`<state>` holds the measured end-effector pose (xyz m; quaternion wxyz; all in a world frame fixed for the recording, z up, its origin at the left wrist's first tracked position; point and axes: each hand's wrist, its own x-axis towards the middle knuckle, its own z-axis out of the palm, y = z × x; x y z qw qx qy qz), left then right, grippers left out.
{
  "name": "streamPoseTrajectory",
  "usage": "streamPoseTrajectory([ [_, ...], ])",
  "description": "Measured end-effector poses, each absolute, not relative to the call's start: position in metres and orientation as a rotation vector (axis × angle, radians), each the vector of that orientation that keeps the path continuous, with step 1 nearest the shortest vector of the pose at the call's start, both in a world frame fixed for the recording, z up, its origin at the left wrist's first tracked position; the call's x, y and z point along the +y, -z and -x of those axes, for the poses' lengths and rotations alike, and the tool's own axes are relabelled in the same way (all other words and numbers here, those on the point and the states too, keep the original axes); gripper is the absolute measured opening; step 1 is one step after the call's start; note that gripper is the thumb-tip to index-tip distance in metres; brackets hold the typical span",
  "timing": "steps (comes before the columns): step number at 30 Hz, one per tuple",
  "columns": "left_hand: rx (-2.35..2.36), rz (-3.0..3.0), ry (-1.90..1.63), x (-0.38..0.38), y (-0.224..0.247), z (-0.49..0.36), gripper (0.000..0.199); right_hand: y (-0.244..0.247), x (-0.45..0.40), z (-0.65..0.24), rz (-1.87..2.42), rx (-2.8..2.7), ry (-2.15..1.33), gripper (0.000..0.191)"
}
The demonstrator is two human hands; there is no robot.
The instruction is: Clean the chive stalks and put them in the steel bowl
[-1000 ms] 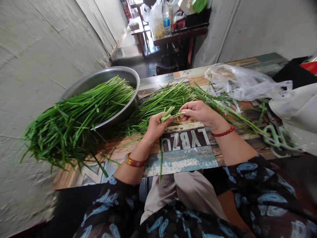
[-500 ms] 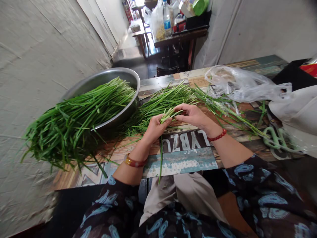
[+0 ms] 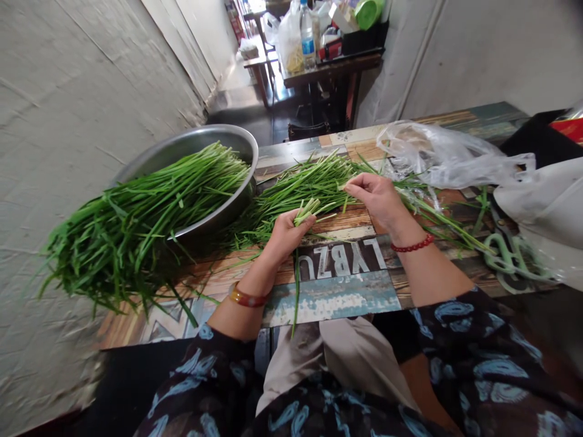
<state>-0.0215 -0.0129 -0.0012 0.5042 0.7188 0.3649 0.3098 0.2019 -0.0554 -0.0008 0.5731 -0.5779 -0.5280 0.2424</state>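
Note:
A small bunch of garlic chives (image 3: 308,209) lies in my left hand (image 3: 288,230), its pale cut ends pointing right. Fingers and thumb are closed round it. My right hand (image 3: 374,193) is apart from it, up and to the right, with thumb and forefinger pinched at the edge of a loose chive pile (image 3: 310,179). A pale bit shows at those fingertips, too small to name. One long chive (image 3: 296,291) hangs over the table's front edge below my left hand. To the left, a large heap of chives (image 3: 150,212) fills a steel basin (image 3: 248,142) and spills over its rim.
On the right of the patterned table (image 3: 337,291) lie a clear plastic bag (image 3: 446,152), stray chives and green-handled scissors (image 3: 505,252). A white bag (image 3: 546,206) is at the right edge. A wall (image 3: 59,109) runs along the left. Behind stands another table with a bottle (image 3: 307,39).
My right hand has moved away from the bunch, right and slightly up, to the edge of the loose pile. My left hand and its chives have stayed in place.

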Motion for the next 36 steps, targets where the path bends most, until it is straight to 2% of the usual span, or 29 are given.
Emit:
streamPoseTrajectory([
  [4, 0.884, -1.744, -0.765, -0.012, 0.003, 0.021, 0.035, -0.007, -0.061, -0.212, 1.554, -1.468, -0.307, 0.030],
  [6, 0.889, -1.737, -0.772, -0.012, 0.003, 0.021, 0.035, -0.009, -0.062, -0.210, 1.553, -1.506, -0.283, 0.021],
  [7, 0.894, -1.732, -0.775, -0.012, 0.003, 0.021, 0.035, -0.009, -0.062, -0.209, 1.524, -1.495, -0.340, 0.016],
  [10, 0.916, -1.723, -0.788, -0.013, 0.002, 0.020, 0.036, -0.005, -0.061, -0.200, 1.420, -1.467, -0.645, 0.029],
  [12, 0.931, -1.723, -0.795, -0.013, 0.001, 0.020, 0.036, 0.000, -0.060, -0.193, 1.357, -1.495, -0.830, 0.031],
  [16, 0.933, -1.722, -0.788, -0.013, 0.000, 0.020, 0.037, 0.006, -0.058, -0.180, 1.247, -1.431, -0.959, 0.028],
  [20, 0.925, -1.749, -0.747, -0.012, 0.001, 0.021, 0.039, 0.005, -0.058, -0.175, 1.227, -1.328, -0.894, 0.030],
  [24, 0.920, -1.760, -0.746, -0.014, 0.002, 0.020, 0.035, 0.005, -0.057, -0.178, 1.313, -1.369, -0.737, 0.022],
  [28, 0.985, -1.738, -0.889, -0.013, 0.001, 0.021, 0.030, 0.004, -0.058, -0.180, 1.387, -1.405, -0.556, 0.017],
  [32, 1.030, -1.696, -1.060, -0.011, 0.000, 0.022, 0.032, -0.001, -0.061, -0.176, 1.358, -1.451, -0.610, 0.017],
  [36, 0.905, -1.704, -0.957, -0.013, -0.002, 0.022, 0.032, -0.004, -0.063, -0.169, 1.330, -1.454, -0.664, 0.016],
])
